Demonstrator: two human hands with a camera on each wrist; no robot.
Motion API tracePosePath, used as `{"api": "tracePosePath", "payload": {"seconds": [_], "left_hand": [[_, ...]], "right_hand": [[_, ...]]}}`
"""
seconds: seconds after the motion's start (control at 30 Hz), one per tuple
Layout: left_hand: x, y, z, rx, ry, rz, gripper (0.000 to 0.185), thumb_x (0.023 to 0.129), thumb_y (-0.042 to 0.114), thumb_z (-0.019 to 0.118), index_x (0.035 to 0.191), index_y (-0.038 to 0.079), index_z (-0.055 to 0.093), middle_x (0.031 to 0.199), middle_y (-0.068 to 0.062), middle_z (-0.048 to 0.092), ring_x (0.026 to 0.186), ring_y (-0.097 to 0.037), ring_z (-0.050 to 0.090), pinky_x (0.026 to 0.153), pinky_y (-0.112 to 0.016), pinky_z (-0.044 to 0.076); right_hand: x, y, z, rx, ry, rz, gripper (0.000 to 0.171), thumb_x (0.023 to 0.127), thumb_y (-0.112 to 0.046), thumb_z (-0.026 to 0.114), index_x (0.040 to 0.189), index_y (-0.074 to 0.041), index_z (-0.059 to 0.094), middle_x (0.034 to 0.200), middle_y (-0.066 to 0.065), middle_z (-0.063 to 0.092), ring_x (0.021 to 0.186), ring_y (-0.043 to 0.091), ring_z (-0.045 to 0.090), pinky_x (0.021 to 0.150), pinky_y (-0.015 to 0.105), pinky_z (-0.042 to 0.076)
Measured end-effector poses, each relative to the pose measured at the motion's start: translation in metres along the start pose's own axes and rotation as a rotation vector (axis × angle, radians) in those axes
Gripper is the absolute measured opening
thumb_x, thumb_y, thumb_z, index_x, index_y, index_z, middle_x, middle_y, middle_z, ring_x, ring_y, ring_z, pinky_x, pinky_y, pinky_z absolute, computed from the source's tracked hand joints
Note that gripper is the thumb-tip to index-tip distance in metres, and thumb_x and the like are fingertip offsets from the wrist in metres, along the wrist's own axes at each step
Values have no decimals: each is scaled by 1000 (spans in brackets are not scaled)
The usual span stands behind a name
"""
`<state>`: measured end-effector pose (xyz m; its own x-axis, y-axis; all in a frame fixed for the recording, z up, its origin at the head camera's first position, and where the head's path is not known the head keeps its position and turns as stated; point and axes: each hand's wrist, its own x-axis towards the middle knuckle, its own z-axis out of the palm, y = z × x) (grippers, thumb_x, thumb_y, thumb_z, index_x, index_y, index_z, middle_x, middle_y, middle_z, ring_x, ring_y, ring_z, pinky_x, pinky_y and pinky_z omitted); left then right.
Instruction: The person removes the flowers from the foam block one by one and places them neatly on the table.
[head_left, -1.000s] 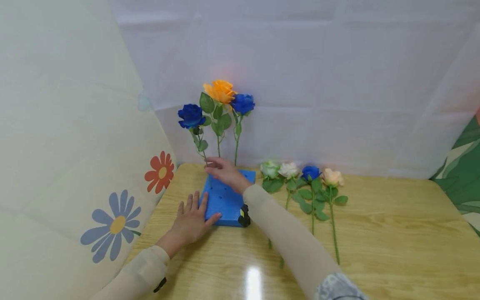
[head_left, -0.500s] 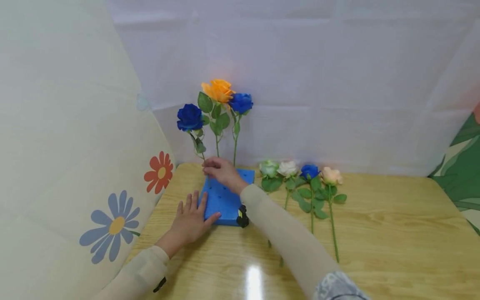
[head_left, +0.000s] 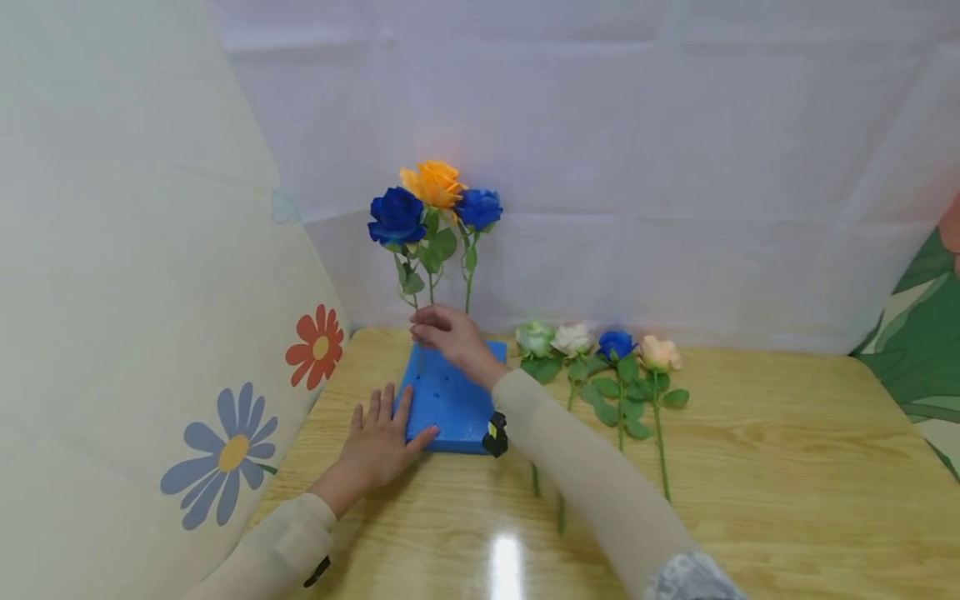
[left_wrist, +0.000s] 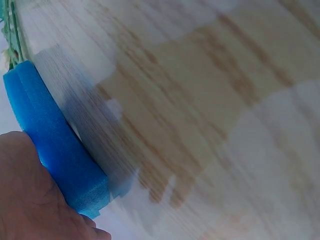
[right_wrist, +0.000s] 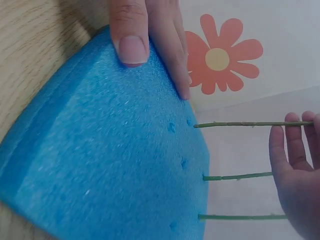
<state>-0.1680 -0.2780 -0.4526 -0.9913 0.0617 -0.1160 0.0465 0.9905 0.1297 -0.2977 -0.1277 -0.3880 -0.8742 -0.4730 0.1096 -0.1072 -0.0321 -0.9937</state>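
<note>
Left hand [head_left: 375, 450], fingers spread, rests on the near left of a blue block [head_left: 457, 414] on the desk [head_left: 787, 442]. Right hand [head_left: 455, 340] pinches the stem [right_wrist: 245, 123] of a dark blue rose [head_left: 396, 218] over the block, whether seated unclear; to the right lie one green rose [head_left: 535, 340], white rose [head_left: 573, 340], second blue rose [head_left: 616, 345], peach rose [head_left: 660, 354]. At the block's far side stand one orange rose [head_left: 433, 183], one third blue rose [head_left: 478, 208].

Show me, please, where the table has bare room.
The widest free patch of the light wood-grain table lies right of the long-stemmed peach rose. A smaller one lies before the rectangular blue foam block, between the left hand and the green rose stems. Crowding is at the block, near the right hand, and among the four laid roses.
</note>
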Motion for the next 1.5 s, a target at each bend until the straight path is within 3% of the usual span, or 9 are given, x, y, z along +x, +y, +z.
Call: {"api": "tracePosePath", "payload": {"seconds": [0.53,0.9,1.0,1.13,1.27,1.5], "left_hand": [[4,-3,6,-20,-9,-10,103,95,79,28,162,2,12,166,-31,5,151,-54,2,117,-72,4],[-1,0,0,-20,33,20,96,100,71,34,161,-1,15,164,-33,10,150,-55,6,117,-72,7],[-1,0,1,-23,37,22,97,99,72,34,160,-1,16,164,-33,10,150,-55,6,117,-72,8],[-1,-2,4,-38,42,22,99,98,73,34,160,-1,16,164,-32,10,151,-54,5,117,-72,7],[1,-5,9,-52,47,28,102,96,77,31,161,-1,15,165,-32,9,151,-54,4,117,-72,5],[4,-8,13,-49,64,48,104,95,79,28,161,-1,15,164,-33,9,150,-55,4,116,-74,5]], "right_hand": [[-34,-7,-34,-11,-8,-19,28,102,-13,62,128,-4,64,122,15,69,105,19,70,89,30,58],[-59,-15,-54,-18,-17,-26,32,103,-14,60,135,-10,61,127,11,68,107,19,69,90,32,58],[-66,-15,-59,-3,-13,-21,34,103,-11,59,137,-6,59,128,14,67,108,23,69,91,34,58],[-75,-15,-66,22,-31,-26,35,103,-7,58,138,-1,57,129,22,64,114,38,66,94,41,57],[-84,-13,-75,-10,-30,-32,33,102,-10,60,134,-3,60,127,23,64,114,42,64,95,46,56],[-100,-11,-90,-27,-10,-51,29,101,-11,63,130,-4,63,119,18,68,102,29,69,92,49,57]]}}
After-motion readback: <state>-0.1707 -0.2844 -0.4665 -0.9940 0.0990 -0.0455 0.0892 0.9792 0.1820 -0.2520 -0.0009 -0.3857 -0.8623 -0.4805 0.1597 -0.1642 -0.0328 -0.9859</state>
